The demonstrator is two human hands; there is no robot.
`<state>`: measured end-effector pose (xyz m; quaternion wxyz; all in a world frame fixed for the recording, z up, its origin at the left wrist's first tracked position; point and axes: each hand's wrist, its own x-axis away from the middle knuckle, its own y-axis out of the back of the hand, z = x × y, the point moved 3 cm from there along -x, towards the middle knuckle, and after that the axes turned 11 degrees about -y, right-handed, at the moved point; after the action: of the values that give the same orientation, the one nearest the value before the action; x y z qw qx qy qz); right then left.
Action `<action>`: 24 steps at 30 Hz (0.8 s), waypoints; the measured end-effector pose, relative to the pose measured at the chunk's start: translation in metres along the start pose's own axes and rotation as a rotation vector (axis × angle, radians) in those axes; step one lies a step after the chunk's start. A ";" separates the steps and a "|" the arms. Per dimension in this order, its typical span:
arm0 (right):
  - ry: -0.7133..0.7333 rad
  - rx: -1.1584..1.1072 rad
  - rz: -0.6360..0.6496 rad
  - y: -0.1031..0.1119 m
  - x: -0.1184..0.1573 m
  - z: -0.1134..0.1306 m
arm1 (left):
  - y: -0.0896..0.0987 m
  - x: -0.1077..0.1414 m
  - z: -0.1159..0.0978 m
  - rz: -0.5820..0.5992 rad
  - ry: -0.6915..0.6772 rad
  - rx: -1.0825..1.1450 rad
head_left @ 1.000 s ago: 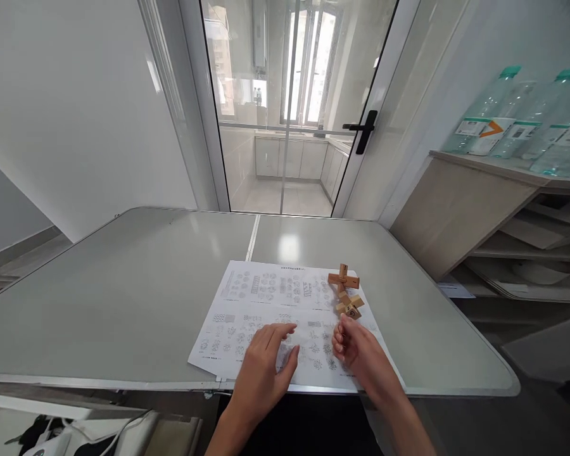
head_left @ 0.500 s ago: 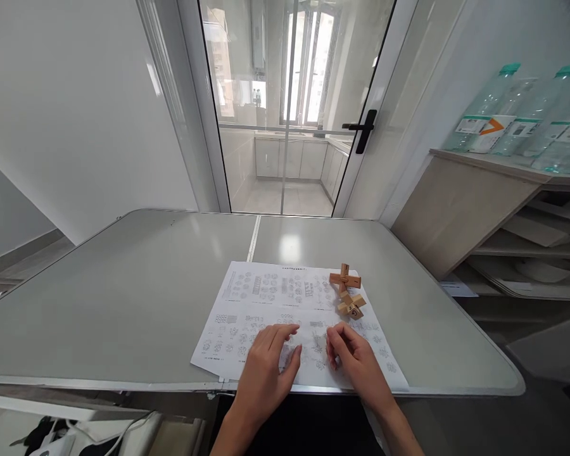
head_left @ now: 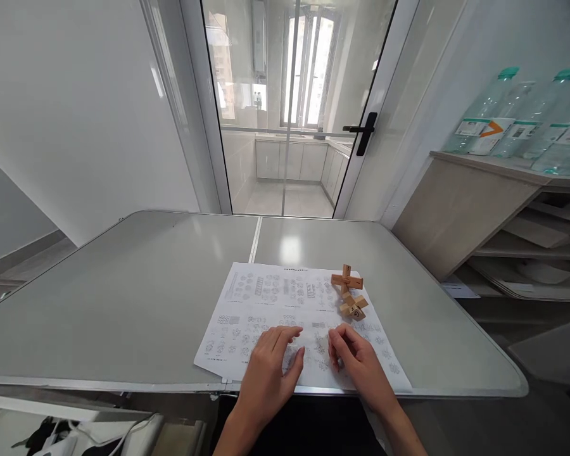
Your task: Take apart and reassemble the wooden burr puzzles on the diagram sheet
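A white sheet printed with small diagrams (head_left: 266, 304) lies at the table's front edge. My left hand (head_left: 268, 370) rests over its lower middle, thumb and fingers apart, holding nothing. To the right, my right hand (head_left: 356, 358) is over the sheet with its fingers curled in; whether anything small is between them is hidden. Beyond my right hand, on the sheet's right side, are two interlocking wooden puzzles: a reddish-brown cross-shaped one (head_left: 346, 279) and, just nearer to me, a lighter one with a dark mark (head_left: 353, 307).
The grey table (head_left: 123, 304) has a pale seam running back to a glass door (head_left: 289, 158) with a black handle. Several clear bottles (head_left: 498, 120) stand on a wooden shelf unit (head_left: 479, 202) at the right. Cables (head_left: 123, 437) lie below the table at left.
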<state>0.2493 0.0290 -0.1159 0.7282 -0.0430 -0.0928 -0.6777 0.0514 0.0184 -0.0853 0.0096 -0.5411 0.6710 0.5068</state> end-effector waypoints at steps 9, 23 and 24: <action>0.003 0.040 -0.009 -0.001 0.002 0.003 | -0.002 0.001 0.002 0.018 0.017 -0.002; -0.014 0.085 0.000 -0.004 0.003 0.006 | -0.001 0.002 0.003 0.027 0.049 -0.001; -0.013 0.085 0.003 -0.004 0.003 0.007 | -0.001 0.002 0.003 0.029 0.051 0.001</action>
<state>0.2451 0.0266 -0.1091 0.7298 -0.0166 -0.1262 -0.6717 0.0500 0.0195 -0.0885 -0.0148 -0.5442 0.6790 0.4926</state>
